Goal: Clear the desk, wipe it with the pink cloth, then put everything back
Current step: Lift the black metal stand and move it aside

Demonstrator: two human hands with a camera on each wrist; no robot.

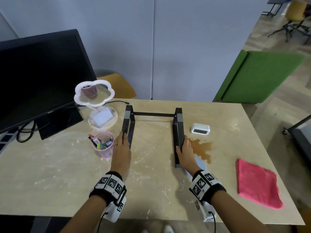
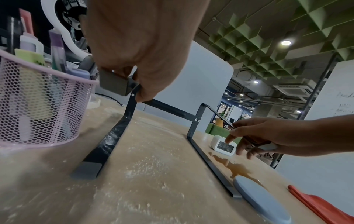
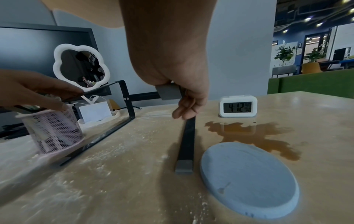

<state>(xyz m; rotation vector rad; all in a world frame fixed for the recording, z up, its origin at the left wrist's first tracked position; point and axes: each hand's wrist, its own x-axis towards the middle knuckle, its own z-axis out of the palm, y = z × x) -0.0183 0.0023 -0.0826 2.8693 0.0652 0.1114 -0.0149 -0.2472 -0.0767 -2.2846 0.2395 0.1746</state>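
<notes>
At the middle of the desk [image 1: 50, 165] stands a black stand [image 1: 154, 114], two long side rails joined by a crossbar at the back, and each hand has one rail. The rails run away from the person, so the stand's long axis lies straight ahead of both forearms, and neither hand is nearer than the other: the left hand [image 1: 122, 145] curls over the upper bar of the left rail, the right hand [image 1: 185, 149] over that of the right, fingers wrapped down the sides. The feet of the rails seem to rest on the desk, so I judge the lift not yet begun. What the lift turns on is what sits tight alongside: the pink mesh pen cup [image 1: 103, 145] is just beside the left hand, and a blue-grey round pad [image 3: 250, 178] lies against the right rail's foot, with a brown spill [image 1: 202, 148] and a white clock [image 1: 200, 129] beyond. The pink cloth [image 1: 257, 183] lies folded well off to the right, untouched. Pale dust covers the surface.
</notes>
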